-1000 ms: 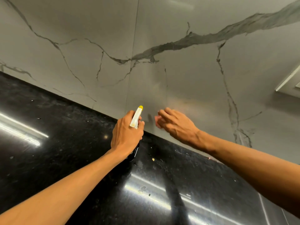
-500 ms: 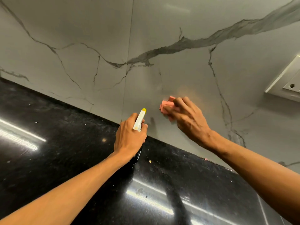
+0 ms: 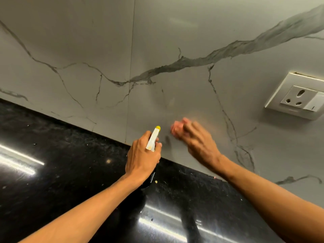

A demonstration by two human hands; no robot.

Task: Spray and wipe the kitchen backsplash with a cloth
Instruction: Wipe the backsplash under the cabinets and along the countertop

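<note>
Mid-wipe, left of the socket (image 3: 296, 100): right hand (image 3: 201, 146) presses the pink cloth (image 3: 178, 128) to the backsplash (image 3: 175, 41) with straight fingers (image 3: 191, 130), left hand (image 3: 142, 158) grips the spray bottle (image 3: 153, 139); next, sweep socketward.

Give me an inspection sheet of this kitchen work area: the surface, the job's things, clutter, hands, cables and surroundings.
Surface: black polished countertop with streaks of light glare; grey marble-look backsplash rises behind it.
Job's things: spray bottle, white nozzle with a yellow tip, aimed at the backsplash; pink cloth against the backsplash.
Clutter: small crumbs scattered on the countertop near the wall.
Hands: left hand grips the spray bottle; right hand presses the cloth to the backsplash, motion-blurred.
Cables: nothing seen.
Surroundings: white wall socket with a switch, set in the backsplash to the right, nothing plugged in.
</note>
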